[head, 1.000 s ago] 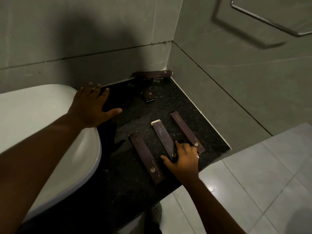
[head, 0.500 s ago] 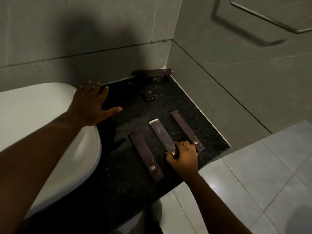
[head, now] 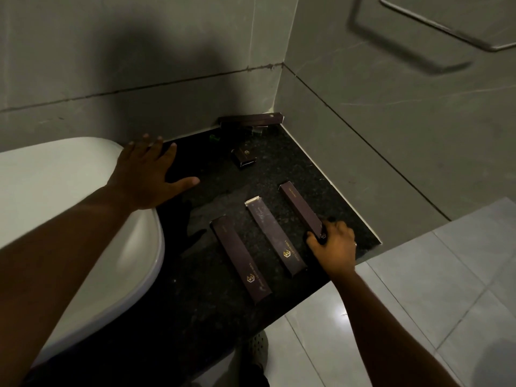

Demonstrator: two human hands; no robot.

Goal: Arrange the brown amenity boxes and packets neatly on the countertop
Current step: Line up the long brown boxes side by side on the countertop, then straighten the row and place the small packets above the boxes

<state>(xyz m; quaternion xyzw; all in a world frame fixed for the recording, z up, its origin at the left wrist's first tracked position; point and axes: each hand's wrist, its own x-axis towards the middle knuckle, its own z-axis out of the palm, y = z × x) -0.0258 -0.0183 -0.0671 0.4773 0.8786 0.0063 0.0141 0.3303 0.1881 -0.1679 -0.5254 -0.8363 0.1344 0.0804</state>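
Right hand (head: pixel 333 245) closes its fingers on the near end of the rightmost box (head: pixel 301 209) — likely to square it with two parallel boxes (head: pixel 275 236) near the table's front edge; left hand (head: pixel 145 174) rests flat, empty, bracing by the basin (head: pixel 83 219).

So the dark speckled bench (head: pixel 279 169) had three long brown boxes lying roughly parallel near its front edge: the left box (head: pixel 240 259), the middle box (head: pixel 275 237) and the right box (head: pixel 300 208), with the right hand (head: pixel 333 245) pinching the near end of that last one. The left hand (head: pixel 148 174) lay flat and spread where the white basin (head: pixel 69 205) meets the bench. Further back sat a small brown box (head: pixel 245 157), and another long box (head: pixel 251 120) leaned against the wall in the corner.
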